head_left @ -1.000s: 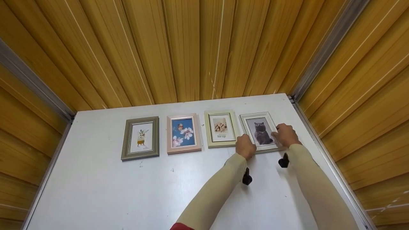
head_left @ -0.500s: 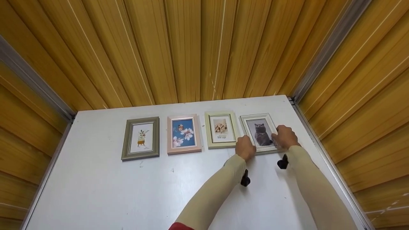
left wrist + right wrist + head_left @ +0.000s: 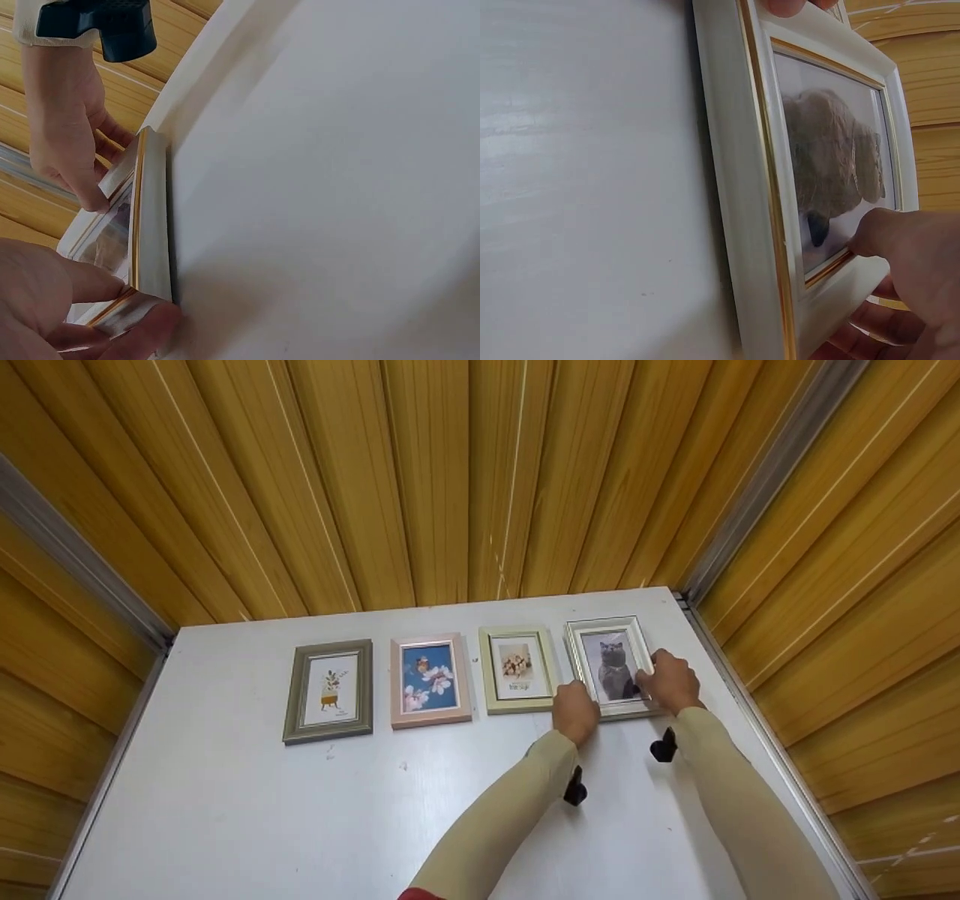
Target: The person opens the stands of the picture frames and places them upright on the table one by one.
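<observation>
In the head view a white picture frame (image 3: pixel 615 710) with a grey cat photo is against the white board, at the right end of a row. My left hand (image 3: pixel 576 712) grips its lower left edge. Its right side is held by my right hand (image 3: pixel 673 681). From the left wrist, thumb and fingers of the left hand (image 3: pixel 37 300) pinch one side of the frame (image 3: pixel 155 217). The right wrist view shows the right thumb (image 3: pixel 877 232) over the frame's face and the other fingers round its side. A dark gap or shadow runs between frame and board.
Left of the cat frame hang a pale green frame (image 3: pixel 521 708), a pink frame (image 3: pixel 431 719) and an olive frame (image 3: pixel 328 733). The white board (image 3: pixel 300 810) has metal rails (image 3: pixel 780 750) along its sides. Wood-patterned panels (image 3: pixel 427 472) lie above and beside it.
The cat frame has shifted slightly upward relative to the neighbouring frames, with both hands still holding it. The head view has tilted a little.
</observation>
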Demonstrator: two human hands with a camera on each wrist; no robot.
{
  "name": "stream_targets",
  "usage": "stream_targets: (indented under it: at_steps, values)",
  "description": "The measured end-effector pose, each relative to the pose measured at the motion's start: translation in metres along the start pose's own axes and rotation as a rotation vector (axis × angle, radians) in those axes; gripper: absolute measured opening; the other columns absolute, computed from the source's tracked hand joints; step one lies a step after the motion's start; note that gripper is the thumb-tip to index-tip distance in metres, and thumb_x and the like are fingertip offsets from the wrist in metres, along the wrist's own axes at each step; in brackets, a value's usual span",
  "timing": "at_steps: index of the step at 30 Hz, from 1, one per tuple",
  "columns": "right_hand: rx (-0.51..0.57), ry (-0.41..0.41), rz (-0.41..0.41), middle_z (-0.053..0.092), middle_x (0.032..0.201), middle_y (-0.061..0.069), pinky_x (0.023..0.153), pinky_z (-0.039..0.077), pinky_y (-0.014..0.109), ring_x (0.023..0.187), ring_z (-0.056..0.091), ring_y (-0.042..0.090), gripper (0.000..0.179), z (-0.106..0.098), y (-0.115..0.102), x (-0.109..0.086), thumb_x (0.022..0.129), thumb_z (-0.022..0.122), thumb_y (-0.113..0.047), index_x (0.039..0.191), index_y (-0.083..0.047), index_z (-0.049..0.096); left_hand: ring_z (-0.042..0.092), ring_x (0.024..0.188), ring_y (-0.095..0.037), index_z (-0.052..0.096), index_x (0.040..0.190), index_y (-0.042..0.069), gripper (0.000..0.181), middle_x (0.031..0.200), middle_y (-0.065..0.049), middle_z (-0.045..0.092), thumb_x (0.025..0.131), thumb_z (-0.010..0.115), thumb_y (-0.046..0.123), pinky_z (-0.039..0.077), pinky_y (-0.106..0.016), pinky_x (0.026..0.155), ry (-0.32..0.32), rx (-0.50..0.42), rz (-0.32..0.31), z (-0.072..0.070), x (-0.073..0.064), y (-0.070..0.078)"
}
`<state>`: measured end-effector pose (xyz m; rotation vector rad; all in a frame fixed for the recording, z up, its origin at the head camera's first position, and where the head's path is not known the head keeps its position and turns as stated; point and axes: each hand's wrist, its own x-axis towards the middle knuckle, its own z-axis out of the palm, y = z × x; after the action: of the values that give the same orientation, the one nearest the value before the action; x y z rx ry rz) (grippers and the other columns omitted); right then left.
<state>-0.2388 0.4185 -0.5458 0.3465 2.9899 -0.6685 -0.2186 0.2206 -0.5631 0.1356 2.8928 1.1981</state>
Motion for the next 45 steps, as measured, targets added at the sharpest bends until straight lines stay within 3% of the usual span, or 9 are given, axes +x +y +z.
stream_targets:
  at_steps: [11,16,18,23,32,39,45]
  values:
    - [0.056,0.191,-0.002,0.067,0.118,0.028,0.08,0.048,0.059,0.1,0.065,0.046,0.047,-0.011,-0.025,-0.006,0.097,0.064,-0.028,0.131,0.004,0.055,0.074,0.076,-0.028,0.067,0.077,0.01,0.017,0.078,-0.007,0.074,0.087,0.08,0.015,0.056,-0.042,0.061,0.088,-0.008,0.086,-0.016,0.006,-0.008]
    - [0.078,0.276,-0.024,0.067,0.119,0.026,0.08,0.048,0.06,0.1,0.064,0.047,0.046,-0.015,-0.033,-0.007,0.098,0.063,-0.027,0.132,0.003,0.055,0.067,0.068,-0.022,0.066,0.081,0.011,0.015,0.071,-0.001,0.068,0.085,0.08,0.012,0.051,-0.039,0.059,0.133,-0.123,0.098,-0.022,0.009,-0.011]
    - [0.095,0.318,-0.034,0.068,0.118,0.025,0.079,0.048,0.061,0.099,0.064,0.047,0.046,-0.016,-0.036,-0.007,0.097,0.063,-0.026,0.132,0.002,0.056,0.065,0.068,-0.017,0.072,0.091,0.009,0.011,0.072,0.0,0.069,0.085,0.081,0.01,0.052,-0.035,0.06,0.155,-0.172,0.124,-0.024,0.011,-0.013]
    - [0.136,0.406,-0.048,0.068,0.114,0.021,0.077,0.048,0.061,0.097,0.064,0.046,0.045,-0.015,-0.043,-0.008,0.095,0.064,-0.025,0.133,-0.001,0.059,0.067,0.075,-0.012,0.073,0.117,0.001,0.033,0.084,-0.006,0.075,0.085,0.081,0.004,0.055,-0.027,0.07,0.17,-0.294,0.165,-0.028,0.014,-0.016]
    - [0.186,0.546,-0.058,0.069,0.118,0.02,0.079,0.048,0.061,0.099,0.064,0.045,0.045,-0.013,-0.047,-0.006,0.095,0.066,-0.026,0.133,-0.003,0.06,0.072,0.088,-0.016,0.068,0.127,0.002,0.043,0.097,-0.01,0.076,0.086,0.078,-0.003,0.056,-0.025,0.078,0.144,-0.528,0.134,-0.036,0.018,-0.012]
    - [0.242,0.647,-0.104,0.07,0.116,0.017,0.076,0.047,0.057,0.09,0.063,0.038,0.041,-0.012,-0.052,-0.002,0.096,0.068,-0.026,0.13,-0.003,0.062,0.069,0.081,-0.014,0.066,0.132,-0.003,0.054,0.091,-0.009,0.072,0.08,0.08,-0.009,0.054,-0.021,0.07,0.155,-0.558,0.113,-0.043,0.025,-0.006]
    - [0.264,0.687,-0.124,0.07,0.116,0.017,0.075,0.046,0.056,0.088,0.062,0.037,0.041,-0.006,-0.054,0.0,0.096,0.069,-0.024,0.129,-0.002,0.061,0.07,0.078,-0.016,0.071,0.12,-0.005,0.044,0.087,-0.01,0.073,0.077,0.081,-0.009,0.054,-0.019,0.07,0.143,-0.518,0.13,-0.044,0.03,-0.007]
